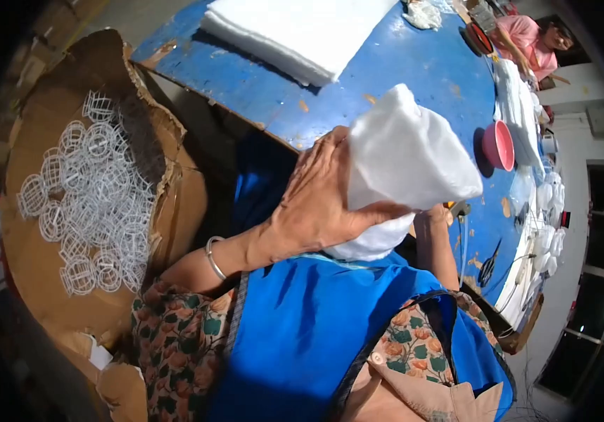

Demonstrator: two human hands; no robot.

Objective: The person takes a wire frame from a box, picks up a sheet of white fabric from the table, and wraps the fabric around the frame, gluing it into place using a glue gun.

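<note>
Hands together at chest height: left hand (316, 204) wraps its grip around white wadding (404, 165); right hand's grip hidden behind it, state unclear.

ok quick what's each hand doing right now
Left hand: closed around the white padded piece, gripping it from the side.
Right hand: hidden behind that piece; only the forearm shows, so cannot be told.

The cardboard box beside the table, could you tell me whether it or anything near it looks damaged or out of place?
Yes. The cardboard box holding the white wire cages is torn and ragged along its rim next to the blue table, whose paint is chipped in spots. The left hand presses a white padding bundle; nothing looks spilled.
</note>
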